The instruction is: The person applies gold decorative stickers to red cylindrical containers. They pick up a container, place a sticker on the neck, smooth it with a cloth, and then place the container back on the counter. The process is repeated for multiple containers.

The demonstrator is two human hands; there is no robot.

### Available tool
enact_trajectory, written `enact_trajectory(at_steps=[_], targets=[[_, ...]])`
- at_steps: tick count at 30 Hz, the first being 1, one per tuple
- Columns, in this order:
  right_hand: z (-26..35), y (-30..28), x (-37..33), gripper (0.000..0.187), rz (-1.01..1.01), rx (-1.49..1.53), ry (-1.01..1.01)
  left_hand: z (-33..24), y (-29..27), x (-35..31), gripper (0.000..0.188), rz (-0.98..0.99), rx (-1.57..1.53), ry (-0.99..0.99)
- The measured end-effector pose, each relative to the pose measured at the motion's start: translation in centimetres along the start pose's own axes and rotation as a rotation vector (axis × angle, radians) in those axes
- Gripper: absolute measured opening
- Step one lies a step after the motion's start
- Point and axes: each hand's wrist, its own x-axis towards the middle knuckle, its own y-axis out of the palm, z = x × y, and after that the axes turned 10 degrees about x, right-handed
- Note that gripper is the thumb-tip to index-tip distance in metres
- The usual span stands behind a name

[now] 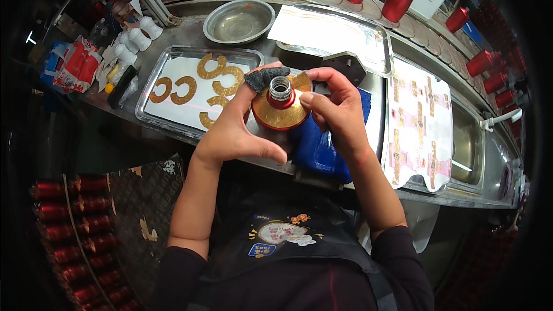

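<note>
A red bottle with a clear threaded glass neck stands before me, seen from above. A curved gold label lies around its shoulder. My left hand curls its fingers round the bottle's left and far side, thumb held apart from it. A dark grey knitted finger cover on that hand rests by the neck. With thumb and forefinger, my right hand pinches the label's raised end at the shoulder's right. A thin pale tip shows below my right fingers; its kind is unclear.
At left, a metal tray holds several gold C-shaped labels. A steel bowl and a paper-covered tray sit behind. Blue cloth lies under the bottle area. Right are a label-strewn white sheet, sink and conveyor bottles.
</note>
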Motion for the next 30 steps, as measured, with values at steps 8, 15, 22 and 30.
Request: enact_trajectory(at_steps=[8,15,22,30], targets=[[0.1,0.2,0.0,0.028,-0.007,0.05,0.013,-0.5,1.2,0.4,0.053,-0.117,0.002,-0.107],[0.3,-0.1,-0.1,0.023,0.026,0.033,0.024,-0.3,0.1,1.7,0.061,-0.055,-0.176,-0.06],[-0.4,0.9,-0.6,0.02,-0.033,-0.031,-0.05,-0.6,-4.2,3.5,0.082,0.329,-0.14,-0.167],[0.3,0.7,-2.6,0.037,0.049,-0.086,0.054,-1.5,-1.3,-0.6,0.056,-0.009,-0.015,-0.14]])
